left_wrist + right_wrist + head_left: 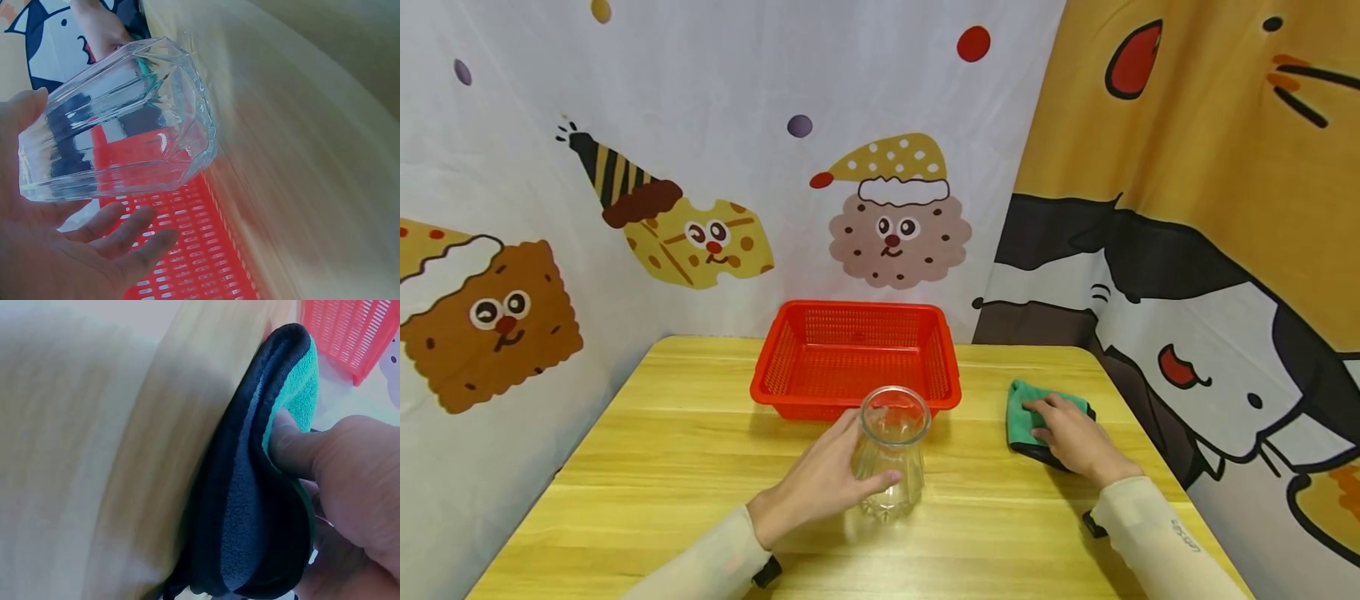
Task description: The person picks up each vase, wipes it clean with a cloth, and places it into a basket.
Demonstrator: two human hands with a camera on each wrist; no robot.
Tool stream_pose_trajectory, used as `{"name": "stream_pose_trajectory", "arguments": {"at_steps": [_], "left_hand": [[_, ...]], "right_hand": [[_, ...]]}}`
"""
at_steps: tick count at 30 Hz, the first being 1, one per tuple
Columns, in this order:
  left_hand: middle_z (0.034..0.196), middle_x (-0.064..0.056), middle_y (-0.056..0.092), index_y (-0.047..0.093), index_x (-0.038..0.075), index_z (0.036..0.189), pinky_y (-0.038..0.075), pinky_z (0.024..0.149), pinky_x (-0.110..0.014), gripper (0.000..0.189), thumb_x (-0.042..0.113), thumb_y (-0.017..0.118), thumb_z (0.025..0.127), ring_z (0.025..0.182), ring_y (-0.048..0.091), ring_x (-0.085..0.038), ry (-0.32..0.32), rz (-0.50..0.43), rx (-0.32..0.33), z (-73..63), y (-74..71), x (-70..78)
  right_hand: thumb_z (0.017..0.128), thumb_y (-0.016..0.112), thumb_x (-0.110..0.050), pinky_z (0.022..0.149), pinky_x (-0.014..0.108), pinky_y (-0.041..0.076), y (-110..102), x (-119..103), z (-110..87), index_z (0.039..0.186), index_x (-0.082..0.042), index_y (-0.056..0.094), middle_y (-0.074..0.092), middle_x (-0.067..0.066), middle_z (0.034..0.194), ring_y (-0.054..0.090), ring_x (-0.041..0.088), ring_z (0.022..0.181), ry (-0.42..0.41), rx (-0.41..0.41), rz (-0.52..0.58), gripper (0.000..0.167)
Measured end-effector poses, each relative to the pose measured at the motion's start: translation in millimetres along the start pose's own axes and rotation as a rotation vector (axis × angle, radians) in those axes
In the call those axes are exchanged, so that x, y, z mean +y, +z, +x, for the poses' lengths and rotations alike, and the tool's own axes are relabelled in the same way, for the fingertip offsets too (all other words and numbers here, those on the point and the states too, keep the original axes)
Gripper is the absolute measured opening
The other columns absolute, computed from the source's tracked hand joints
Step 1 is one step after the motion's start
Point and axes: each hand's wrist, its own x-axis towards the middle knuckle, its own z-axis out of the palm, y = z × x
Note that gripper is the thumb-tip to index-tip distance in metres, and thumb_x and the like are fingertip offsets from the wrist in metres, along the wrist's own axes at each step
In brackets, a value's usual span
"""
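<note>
A clear glass jar (891, 458) with faceted sides stands upright on the table in front of the red basket. My left hand (820, 479) is at the jar's left side, thumb in front and fingers behind. In the left wrist view, the fingers (134, 234) are spread loosely beside the glass (119, 125), not wrapped round it. Toward the table's right side lies a folded green cloth (1021, 421) with a dark edge and grey inner face. My right hand (1075, 437) grips it from above; its thumb dents the upper fold of the cloth (240, 519) in the right wrist view.
A red perforated plastic basket (857, 404) sits at the table's back edge, just behind the jar. The wooden table (662, 467) meets a cartoon-printed curtain (715, 100) at the back and sides.
</note>
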Motion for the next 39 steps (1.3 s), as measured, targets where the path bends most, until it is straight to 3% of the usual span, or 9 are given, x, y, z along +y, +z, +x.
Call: {"name": "stream_pose_trajectory", "arguments": {"at_steps": [7,14,21,25,32,39], "left_hand": [[0.182,-0.005,0.053,0.038,0.030,0.182,0.056,0.129,-0.071,0.098,0.060,0.087,0.103,0.165,0.057,-0.037,0.026,-0.026,-0.012,1.5,-0.7,-0.7],[0.178,0.003,0.058,0.044,0.034,0.177,0.053,0.133,-0.068,0.088,0.058,0.087,0.104,0.166,0.057,-0.031,0.032,-0.060,-0.026,2.6,-1.2,0.3],[0.169,0.007,0.066,0.049,0.034,0.173,0.059,0.129,-0.060,0.084,0.053,0.090,0.102,0.158,0.064,-0.024,0.037,-0.105,-0.024,2.9,-0.8,-0.2],[0.166,0.006,0.069,0.049,0.034,0.172,0.062,0.126,-0.058,0.084,0.046,0.093,0.101,0.152,0.070,-0.024,0.030,-0.142,-0.024,2.6,-1.0,0.5],[0.163,0.000,0.072,0.036,0.034,0.180,0.067,0.118,-0.059,0.101,0.042,0.096,0.098,0.140,0.078,-0.031,0.030,-0.173,-0.020,3.0,-0.1,-0.4],[0.163,0.003,0.072,0.044,0.034,0.175,0.067,0.119,-0.056,0.093,0.042,0.095,0.098,0.143,0.077,-0.028,0.050,-0.195,-0.022,3.2,-1.5,-1.7]], "right_hand": [[0.101,0.091,-0.011,0.094,0.067,0.069,4.5,6.9,5.5,0.137,-0.002,0.076,0.077,0.026,0.127,0.076,0.049,0.114,-0.034,0.021,-0.023,0.039],[0.101,0.090,-0.005,0.090,0.057,0.072,-5.6,-3.2,10.0,0.129,0.000,0.076,0.080,0.018,0.119,0.079,0.039,0.106,-0.005,-0.051,-0.007,0.031],[0.102,0.087,-0.003,0.092,0.057,0.072,-1.2,-0.1,10.5,0.126,0.000,0.075,0.081,0.018,0.119,0.080,0.040,0.108,-0.016,-0.059,-0.019,0.027],[0.104,0.085,-0.003,0.096,0.062,0.071,0.7,4.0,8.2,0.127,-0.002,0.077,0.082,0.018,0.124,0.080,0.043,0.112,0.003,-0.051,0.021,0.025],[0.104,0.084,-0.004,0.096,0.065,0.070,1.0,9.3,2.2,0.125,-0.004,0.077,0.083,0.017,0.122,0.080,0.042,0.110,0.040,-0.030,0.092,0.022],[0.106,0.084,-0.007,0.094,0.063,0.070,1.7,11.2,-3.4,0.122,-0.009,0.077,0.083,0.012,0.119,0.081,0.037,0.109,0.031,0.010,0.169,0.018]]}}
